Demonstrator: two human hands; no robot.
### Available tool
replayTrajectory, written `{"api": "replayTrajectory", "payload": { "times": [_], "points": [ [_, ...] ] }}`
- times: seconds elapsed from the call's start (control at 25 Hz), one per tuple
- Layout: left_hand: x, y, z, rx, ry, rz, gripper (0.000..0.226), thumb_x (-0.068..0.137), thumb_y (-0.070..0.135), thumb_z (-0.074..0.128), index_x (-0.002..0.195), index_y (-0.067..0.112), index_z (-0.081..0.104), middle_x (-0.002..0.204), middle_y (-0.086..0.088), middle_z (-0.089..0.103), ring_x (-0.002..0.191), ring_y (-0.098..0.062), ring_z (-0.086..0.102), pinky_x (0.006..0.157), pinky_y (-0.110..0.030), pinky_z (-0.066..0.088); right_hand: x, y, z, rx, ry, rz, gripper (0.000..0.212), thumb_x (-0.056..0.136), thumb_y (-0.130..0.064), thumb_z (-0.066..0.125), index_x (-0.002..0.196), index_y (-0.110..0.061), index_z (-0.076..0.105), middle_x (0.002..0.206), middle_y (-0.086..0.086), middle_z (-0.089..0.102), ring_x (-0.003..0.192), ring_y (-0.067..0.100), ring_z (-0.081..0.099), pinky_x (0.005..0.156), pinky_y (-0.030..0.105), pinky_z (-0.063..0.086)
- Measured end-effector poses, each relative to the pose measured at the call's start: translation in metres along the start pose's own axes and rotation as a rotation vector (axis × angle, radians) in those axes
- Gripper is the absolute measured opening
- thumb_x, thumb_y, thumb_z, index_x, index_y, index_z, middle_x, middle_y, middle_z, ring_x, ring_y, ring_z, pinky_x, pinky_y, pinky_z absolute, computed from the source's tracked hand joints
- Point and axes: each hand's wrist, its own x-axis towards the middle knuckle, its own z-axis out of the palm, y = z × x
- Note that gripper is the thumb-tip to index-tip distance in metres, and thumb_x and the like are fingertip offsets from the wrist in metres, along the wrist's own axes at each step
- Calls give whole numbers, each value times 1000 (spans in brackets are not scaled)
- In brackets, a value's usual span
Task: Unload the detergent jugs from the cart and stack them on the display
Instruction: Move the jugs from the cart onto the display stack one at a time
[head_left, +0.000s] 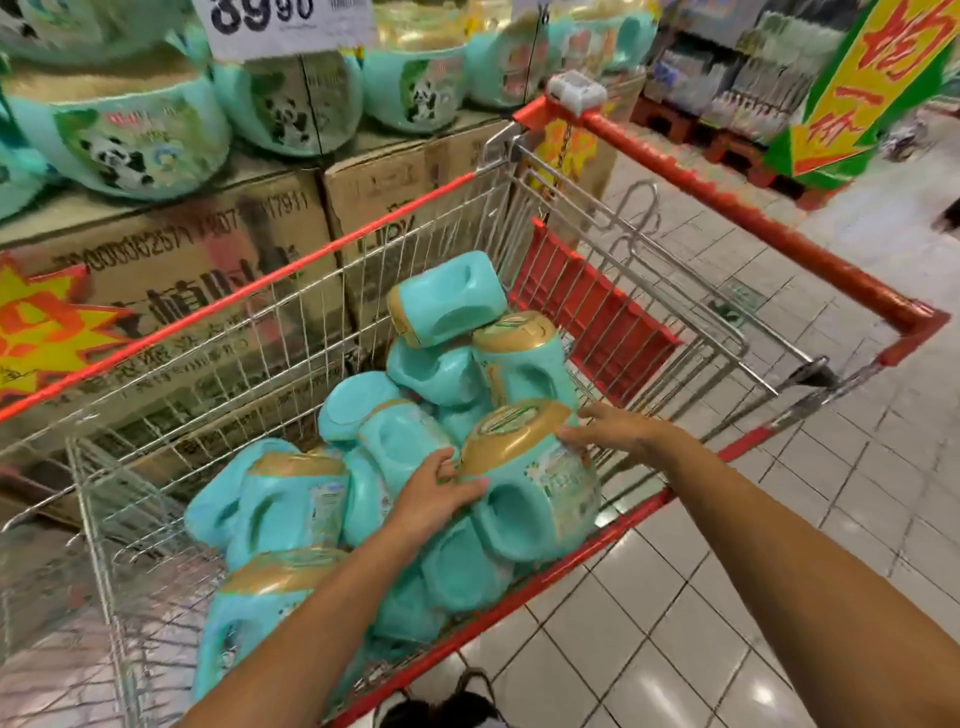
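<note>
Several teal detergent jugs with gold caps lie piled in a wire shopping cart (597, 514) with red trim. Both my hands are on the nearest jug (535, 483), which lies tilted against the cart's near right rim. My left hand (441, 493) lies on its left side by the gold cap, fingers fairly straight. My right hand (618, 428) touches the cap's right edge with spread fingers. More jugs (447, 299) lie heaped deeper in the basket. On the display (218, 182), a row of jugs with panda labels (124, 140) stands on cardboard boxes to the left of the cart.
A price sign (283, 21) hangs over the display jugs. The cart's red handle (737, 208) runs along the right, with a red seat flap (587, 306) inside. White tiled floor (727, 597) stretches to the right; a yellow-green promo stand (872, 88) and shelves stand far back.
</note>
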Motion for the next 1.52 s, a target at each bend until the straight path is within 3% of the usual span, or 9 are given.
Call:
{"api": "replayTrajectory", "payload": {
  "times": [0.24, 0.44, 0.6, 0.76, 0.96, 1.16, 1.24, 1.4, 1.52],
  "points": [
    [19, -13, 9, -61, -92, 11, 80, 60, 36, 84, 130, 22, 49, 123, -2, 64, 110, -21, 63, 97, -39, 52, 17, 6, -1, 38, -133, 13, 61, 89, -42, 65, 140, -19, 41, 136, 5, 53, 117, 23, 49, 96, 46, 42],
    [9, -16, 12, -224, -31, 94, 68, 59, 41, 88, 118, 30, 55, 120, -1, 66, 101, -12, 67, 80, -24, 55, 9, 1, -6, -2, -125, -68, 44, 91, -41, 60, 124, -11, 58, 122, 7, 64, 113, 25, 59, 102, 46, 47],
    [-4, 11, -2, -366, 110, 206, 80, 46, 63, 85, 117, 38, 56, 119, -3, 65, 106, -21, 65, 85, -38, 54, -21, -12, 3, 180, -11, -188, 51, 84, -44, 67, 115, -5, 65, 115, 15, 68, 110, 32, 63, 101, 47, 48],
    [-20, 60, -44, -352, 153, 394, 70, 53, 69, 80, 110, 32, 67, 109, 0, 72, 100, -16, 68, 80, -29, 52, -63, -22, 37, 507, 219, -470, 68, 67, -49, 81, 126, -22, 60, 108, 11, 69, 99, 15, 67, 92, 35, 55],
    [-59, 79, -64, -439, 135, 462, 34, 62, 55, 80, 84, 30, 74, 83, 6, 73, 77, -9, 67, 66, -22, 55, -75, -43, 79, 729, 48, -643, 61, 76, -30, 71, 122, -50, 38, 110, -4, 71, 100, 16, 70, 76, 29, 58],
    [-89, 86, -93, -544, 32, 516, 79, 48, 55, 86, 114, 16, 66, 97, 4, 73, 88, -11, 68, 76, -24, 56, -74, -67, 103, 1146, -8, -702, 72, 73, -29, 69, 139, -22, 41, 117, 15, 68, 101, 29, 67, 81, 42, 57],
    [-103, 77, -92, -713, -16, 463, 75, 27, 54, 94, 92, 19, 77, 82, 2, 75, 75, -12, 72, 62, -23, 58, -76, -81, 112, 1224, -90, -685, 73, 77, -24, 64, 144, -13, 37, 122, 19, 64, 109, 34, 61, 96, 52, 49],
    [-127, 58, -92, -997, 82, 334, 98, 0, 64, 89, 82, 12, 77, 77, -7, 73, 68, -19, 72, 52, -29, 58, -94, -115, 123, 878, -107, -683, 56, 86, -36, 61, 137, -17, 48, 121, 0, 68, 116, 17, 61, 99, 38, 49],
    [-147, 54, -94, -1040, 121, 418, 83, 14, 65, 90, 80, 17, 81, 86, -5, 77, 78, -18, 74, 57, -31, 59, -115, -136, 132, 287, 58, -722, 85, 73, -75, 50, 139, -23, 46, 142, 0, 48, 136, 19, 39, 114, 45, 31]
  ]
}}
